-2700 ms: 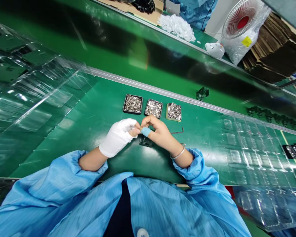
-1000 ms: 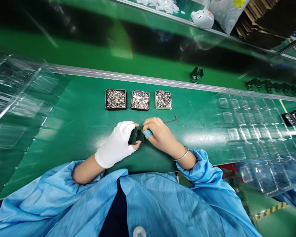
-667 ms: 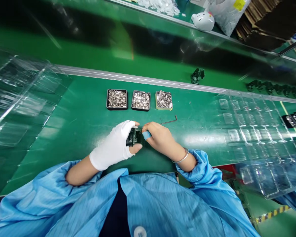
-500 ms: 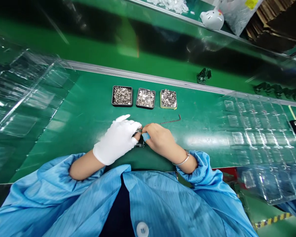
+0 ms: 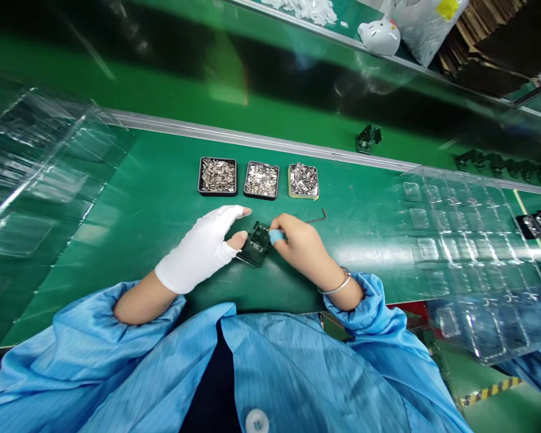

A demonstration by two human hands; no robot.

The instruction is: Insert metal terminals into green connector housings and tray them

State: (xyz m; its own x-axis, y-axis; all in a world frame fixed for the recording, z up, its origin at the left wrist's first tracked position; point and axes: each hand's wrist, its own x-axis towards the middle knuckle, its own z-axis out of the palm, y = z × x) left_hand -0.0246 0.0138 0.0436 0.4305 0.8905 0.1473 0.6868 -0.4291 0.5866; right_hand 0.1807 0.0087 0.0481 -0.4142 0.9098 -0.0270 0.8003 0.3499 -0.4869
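Observation:
A small dark block-like part (image 5: 256, 243) with metal bits lies on the green bench between my hands. My left hand (image 5: 202, 246), in a white glove with bare thumb and fingertip, is open at its left; the thumb tip is right by the part's edge, and I cannot tell whether it touches. With a blue wrap on one finger, my right hand (image 5: 302, 237) is closed in a pinch at the part's right edge. Partly hidden behind that hand lies a thin hex key (image 5: 318, 218).
Three small trays of metal pieces (image 5: 217, 176) (image 5: 261, 180) (image 5: 303, 180) stand beyond my hands. Clear plastic trays (image 5: 451, 222) lie at the right, with more clear trays (image 5: 31, 180) at the left. A similar dark part (image 5: 368, 139) sits past the metal rail (image 5: 270, 143).
My left hand has opened and drawn back leftward, uncovering the dark part. The right hand has shifted slightly right and up, now covering some of the hex key.

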